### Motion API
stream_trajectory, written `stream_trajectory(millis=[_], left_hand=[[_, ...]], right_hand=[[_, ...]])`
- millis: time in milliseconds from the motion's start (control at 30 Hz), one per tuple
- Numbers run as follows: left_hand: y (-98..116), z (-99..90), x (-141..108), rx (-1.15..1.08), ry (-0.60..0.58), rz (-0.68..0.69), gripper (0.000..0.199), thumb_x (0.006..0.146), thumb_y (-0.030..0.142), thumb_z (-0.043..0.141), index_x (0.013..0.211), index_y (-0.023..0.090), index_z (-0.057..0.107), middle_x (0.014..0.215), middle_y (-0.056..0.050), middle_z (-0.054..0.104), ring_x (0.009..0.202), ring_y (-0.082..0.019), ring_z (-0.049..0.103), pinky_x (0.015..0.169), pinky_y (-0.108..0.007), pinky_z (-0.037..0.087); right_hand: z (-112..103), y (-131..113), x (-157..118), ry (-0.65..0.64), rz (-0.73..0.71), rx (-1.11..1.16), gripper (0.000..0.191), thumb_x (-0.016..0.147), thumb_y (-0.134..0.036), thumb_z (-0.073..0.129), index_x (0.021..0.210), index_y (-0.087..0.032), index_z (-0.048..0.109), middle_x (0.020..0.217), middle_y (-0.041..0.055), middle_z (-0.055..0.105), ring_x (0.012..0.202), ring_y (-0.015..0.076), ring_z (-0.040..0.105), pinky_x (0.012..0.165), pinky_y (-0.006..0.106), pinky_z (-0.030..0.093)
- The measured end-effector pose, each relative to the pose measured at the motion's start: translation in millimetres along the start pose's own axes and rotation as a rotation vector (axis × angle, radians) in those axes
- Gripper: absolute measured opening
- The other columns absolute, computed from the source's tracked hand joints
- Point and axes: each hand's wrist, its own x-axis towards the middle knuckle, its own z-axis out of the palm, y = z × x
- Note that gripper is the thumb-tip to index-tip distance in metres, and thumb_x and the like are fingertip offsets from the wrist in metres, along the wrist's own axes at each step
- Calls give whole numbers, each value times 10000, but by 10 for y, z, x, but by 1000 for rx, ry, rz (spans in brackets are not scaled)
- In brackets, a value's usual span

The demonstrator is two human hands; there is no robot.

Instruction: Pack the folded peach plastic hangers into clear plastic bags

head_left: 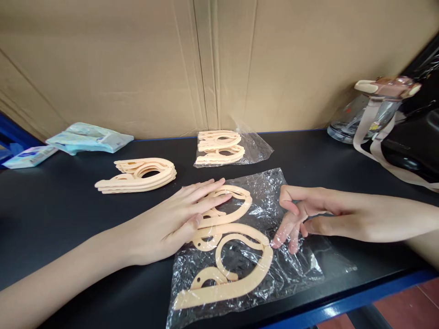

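Two beige folded plastic hangers, a near one (262, 265) and a far one (244, 213), lie side by side in a clear plastic bag (266, 189) on the black table. My left hand (181, 217) rests flat over the far hanger and the bag's left side, fingers stretched out, hiding part of that hanger. On the right, my right hand (302, 212) touches the loose film just beyond the hangers' rounded ends. Its fingers are bent but apart, with no object visible between them.
Left of the bag lies a stack of folded hangers (154, 182). Farther back sits another bagged set (219, 147) near the cardboard wall (137, 68). Light-blue packets (87, 139) lie back left. A strapped clear bottle (387, 93) and a black item (414, 137) stand at right.
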Motion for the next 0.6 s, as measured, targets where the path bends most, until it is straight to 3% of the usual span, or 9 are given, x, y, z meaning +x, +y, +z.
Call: stream_trajectory(millis=[133, 267, 333, 400, 500, 600], left_hand=[[94, -120, -5, 144, 145, -25, 488, 1046, 412, 247, 1531, 392, 300, 1642, 75, 218, 1506, -282, 201, 1232, -509, 151], [18, -450, -29, 345, 235, -146, 563, 1016, 529, 303, 1544, 336, 278, 1648, 40, 213, 1498, -285, 218, 1223, -505, 172], [-138, -631, -96, 423, 217, -301, 757, 932, 694, 371, 1556, 282, 249, 1655, -27, 190, 1496, -329, 204, 1197, -555, 186], [-343, -778, -207, 476, 146, -405, 980, 811, 828, 428, 1546, 198, 272, 1635, -123, 226, 1484, -383, 212, 1164, -596, 208], [-628, -913, -386, 466, 74, -503, 1097, 713, 914, 421, 1545, 214, 280, 1580, -157, 347, 1392, -426, 385, 1107, -628, 285], [-772, -974, -473, 459, 56, -590, 1051, 701, 922, 419, 1522, 272, 342, 1460, -116, 528, 1226, -423, 562, 1026, -618, 385]], right_hand=[[-1, 5, -8, 86, 28, -65, 89, 1004, -289, 423, 996, -205, 394, 991, 104, 730, 890, 210, 703, 821, 369, 527], [-47, 78, 12, 410, 8, -373, 150, 945, -277, 468, 1026, -227, 353, 868, 53, 733, 764, 205, 691, 712, 330, 511], [-84, 117, 30, 602, -29, -587, 163, 923, -249, 453, 1037, -234, 338, 849, 37, 721, 733, 201, 675, 695, 329, 490], [-118, 141, 39, 707, -77, -700, 168, 910, -228, 429, 1037, -244, 321, 846, 22, 708, 716, 197, 662, 690, 333, 481], [-141, 148, 33, 748, -138, -709, 192, 888, -213, 428, 1030, -261, 308, 842, 3, 691, 705, 198, 653, 677, 337, 488], [-137, 138, 21, 771, -166, -725, 199, 881, -197, 433, 1026, -267, 317, 850, -2, 684, 702, 197, 650, 670, 339, 488]])
